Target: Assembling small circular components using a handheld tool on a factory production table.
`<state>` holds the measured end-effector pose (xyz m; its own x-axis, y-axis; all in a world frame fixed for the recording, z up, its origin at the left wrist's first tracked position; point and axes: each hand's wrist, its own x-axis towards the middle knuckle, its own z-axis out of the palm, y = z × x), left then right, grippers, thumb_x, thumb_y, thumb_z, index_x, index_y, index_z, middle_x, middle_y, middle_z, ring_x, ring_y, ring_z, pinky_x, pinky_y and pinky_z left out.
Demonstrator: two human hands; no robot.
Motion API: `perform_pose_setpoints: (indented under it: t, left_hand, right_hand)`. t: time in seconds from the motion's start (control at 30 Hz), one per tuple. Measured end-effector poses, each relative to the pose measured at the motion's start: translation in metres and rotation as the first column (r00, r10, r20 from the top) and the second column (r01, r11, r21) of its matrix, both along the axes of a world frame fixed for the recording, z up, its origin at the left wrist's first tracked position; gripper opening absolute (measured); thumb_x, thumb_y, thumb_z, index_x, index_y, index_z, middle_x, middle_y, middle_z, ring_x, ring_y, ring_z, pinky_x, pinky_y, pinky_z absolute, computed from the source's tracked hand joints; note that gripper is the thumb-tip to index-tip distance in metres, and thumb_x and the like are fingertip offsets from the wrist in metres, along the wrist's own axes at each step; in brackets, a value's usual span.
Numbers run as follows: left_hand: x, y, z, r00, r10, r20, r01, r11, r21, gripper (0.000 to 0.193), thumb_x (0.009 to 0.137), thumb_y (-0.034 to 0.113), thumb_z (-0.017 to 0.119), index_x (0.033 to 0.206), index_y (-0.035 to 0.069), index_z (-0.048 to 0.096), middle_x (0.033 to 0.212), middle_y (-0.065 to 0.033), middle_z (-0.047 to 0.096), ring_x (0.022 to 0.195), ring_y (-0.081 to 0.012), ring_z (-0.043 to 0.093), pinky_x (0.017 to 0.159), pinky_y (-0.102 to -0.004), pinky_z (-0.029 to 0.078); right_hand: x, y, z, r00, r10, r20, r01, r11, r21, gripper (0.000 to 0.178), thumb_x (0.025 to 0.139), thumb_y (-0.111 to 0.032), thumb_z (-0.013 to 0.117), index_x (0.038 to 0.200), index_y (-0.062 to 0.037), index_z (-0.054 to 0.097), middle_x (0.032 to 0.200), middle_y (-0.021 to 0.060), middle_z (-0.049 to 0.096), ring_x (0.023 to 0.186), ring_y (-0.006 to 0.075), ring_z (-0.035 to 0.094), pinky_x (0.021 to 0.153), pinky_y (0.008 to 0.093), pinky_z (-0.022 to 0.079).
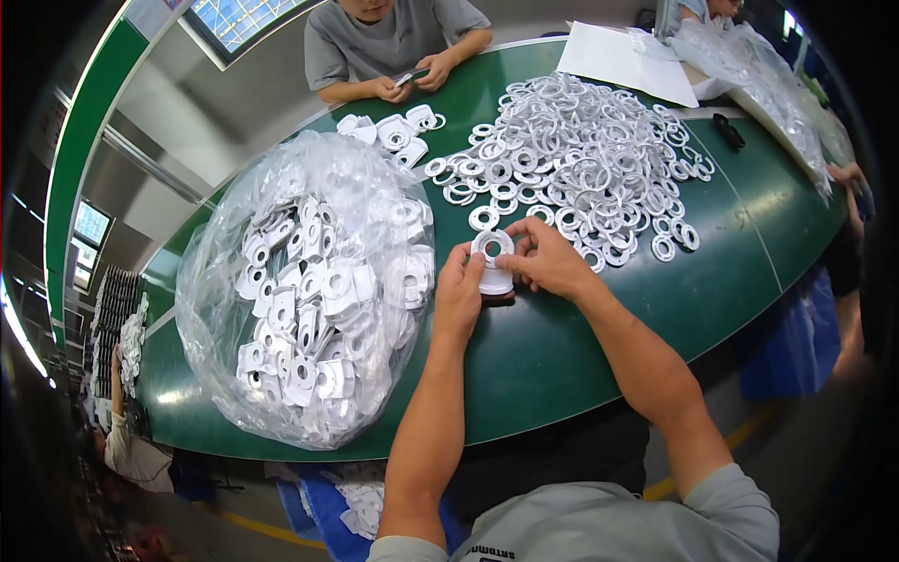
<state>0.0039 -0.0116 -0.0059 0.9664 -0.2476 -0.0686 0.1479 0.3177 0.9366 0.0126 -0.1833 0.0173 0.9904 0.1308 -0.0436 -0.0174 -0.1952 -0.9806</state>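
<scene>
Over the green table, both my hands hold one white plastic part (496, 280) with a round hole at its upper end. My left hand (462, 286) grips its left side, the thumb lying on its face. From the right, my right hand (548, 259) pinches a white ring (492, 245) against the holed end. Whether the ring is seated in the part I cannot tell. Just beyond my hands spreads a big heap of white rings (590, 150). On my left, a clear plastic bag (211, 309) lies open, full of similar white parts (318, 290).
Across the green table (524, 384), a person in grey (398, 47) handles a small part beside a few white pieces (398, 131). A white sheet (623, 61), clear plastic wrapping (749, 66) and a black object (728, 131) are at the far right. Blue bags (323, 506) hang below the near edge.
</scene>
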Motion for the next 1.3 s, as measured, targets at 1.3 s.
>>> perform_pose_setpoints:
  t: [1.3]
  left_hand:
    - [0.004, -0.002, 0.004, 0.992, 0.084, 0.093, -0.106, 0.959, 0.262, 0.034, 0.100, 0.020, 0.047, 0.127, 0.002, 0.058, 0.087, -0.0060, 0.069, 0.053, -0.0086, 0.059, 0.040, -0.0177, 0.041]
  right_hand:
    - [0.011, -0.016, -0.001, 0.912, 0.235, -0.338, -0.116, 0.935, 0.336, 0.016, 0.085, -0.010, 0.065, 0.091, 0.0042, 0.059, 0.074, 0.0110, 0.064, 0.061, 0.0156, 0.065, 0.053, 0.0268, 0.056]
